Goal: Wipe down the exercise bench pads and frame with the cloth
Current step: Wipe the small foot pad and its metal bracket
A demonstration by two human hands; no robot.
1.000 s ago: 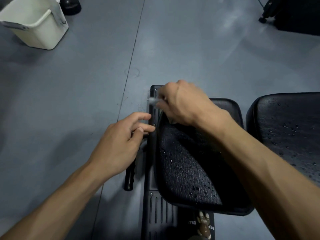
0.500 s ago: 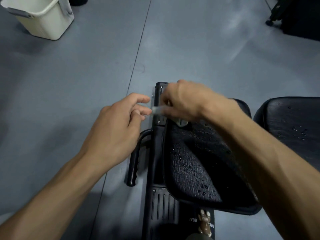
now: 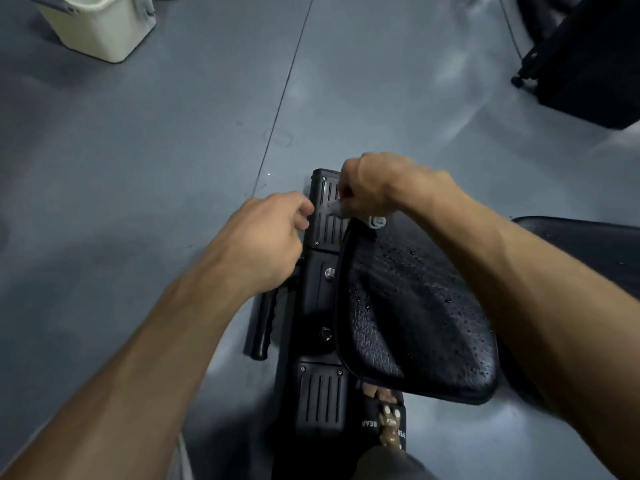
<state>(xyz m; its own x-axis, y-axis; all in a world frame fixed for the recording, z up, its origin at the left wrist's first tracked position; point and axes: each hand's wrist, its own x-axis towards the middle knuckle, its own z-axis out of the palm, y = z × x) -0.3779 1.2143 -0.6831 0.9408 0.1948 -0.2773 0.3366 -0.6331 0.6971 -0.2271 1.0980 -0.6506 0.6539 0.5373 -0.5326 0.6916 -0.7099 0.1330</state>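
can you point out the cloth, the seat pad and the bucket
cloth (image 3: 375, 221): head view, on the rolled white end showing below the right hand.
seat pad (image 3: 415, 313): head view, on the middle of its wet black top.
bucket (image 3: 104, 29): head view, on its cream side wall, upper left.

"BEAR" on the black slipper (image 3: 375, 422)

A: What's underfoot?
B: A smooth grey floor (image 3: 145, 174), with a thin seam (image 3: 284, 95) running from the top centre down toward the middle.
A: Any light?
B: Pale glare patches on the floor at upper right.
A: Anything else?
B: A cream bucket (image 3: 100, 26) at upper left, and a dark cabinet (image 3: 595, 60) at upper right.
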